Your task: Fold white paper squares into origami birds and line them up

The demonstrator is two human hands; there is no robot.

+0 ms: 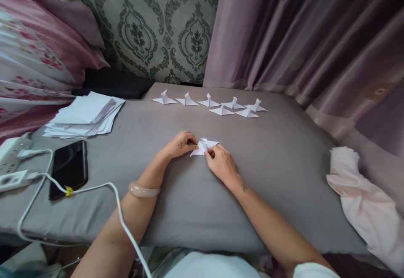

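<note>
A small folded white paper figure (204, 145) lies low over the grey tablecloth in front of me, between both hands. My left hand (183, 144) pinches its left edge with thumb and forefinger. On the near right side, my right hand (221, 163) grips it, with the fingertips partly hiding the paper. Farther back stand several finished-looking folded paper figures (208, 100) in two rows, each with a raised middle and flat pointed wings.
At the left lie a stack of white paper (83, 116), a black phone (69, 168) and a power strip (12, 156). A white cable (118, 202) crosses my left forearm. A crumpled pale pink cloth (360, 198) rests at the right edge. Curtains (268, 29) hang behind.
</note>
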